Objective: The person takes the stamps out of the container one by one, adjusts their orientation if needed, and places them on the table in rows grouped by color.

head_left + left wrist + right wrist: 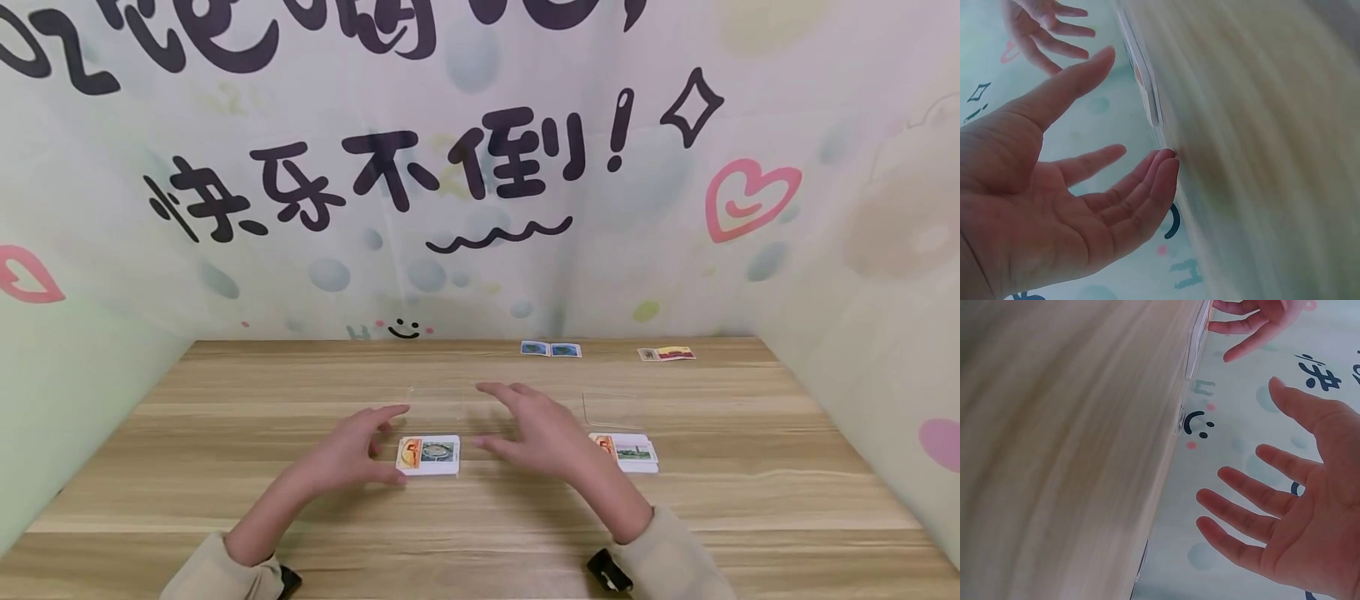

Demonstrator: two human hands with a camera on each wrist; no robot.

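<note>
White, stamp-topped rectangular paper stack (429, 457) lying crosswise

It sits on brown wood-grain tabletop (480, 542) between the left hand (354, 454) and right hand (542, 435), long axis left to right. Both hands are spread, gripping nothing. The right forearm (613, 493) partly hides a second white stack (637, 454); farther off, two transparent rectangular pieces (612, 411) barely show.

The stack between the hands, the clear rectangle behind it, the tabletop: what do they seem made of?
Stack: probably paper or card; white, colour printing, finish unclear. Clear rectangle: likely smooth plastic, perhaps glass; grain shows through. Tabletop: wood or laminate, satin, streaky grain.
</note>
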